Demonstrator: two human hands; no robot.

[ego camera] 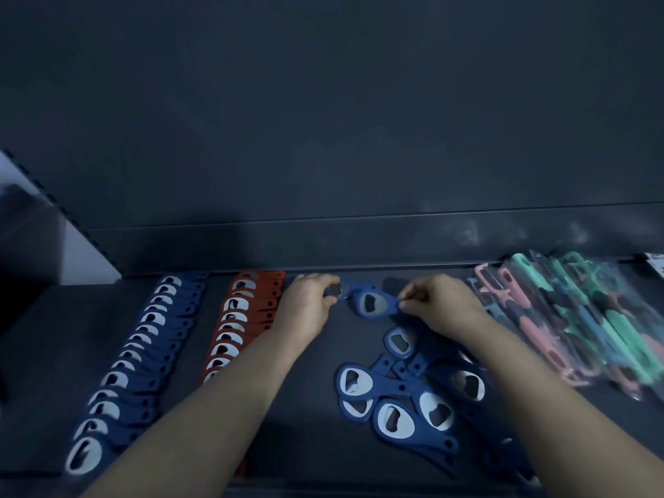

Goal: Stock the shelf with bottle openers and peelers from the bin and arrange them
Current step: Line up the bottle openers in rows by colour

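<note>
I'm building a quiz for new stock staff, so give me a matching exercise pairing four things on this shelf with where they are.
Things
1. red opener row
2. loose blue opener pile
3. bagged peelers
4. single blue opener

Places
a. pinched by the right hand at the back
b. right end of the shelf
c. just left of the left hand, which grips a second blue opener
d. front, between the forearms

Pairs: 1-c, 2-d, 3-b, 4-a.
</note>
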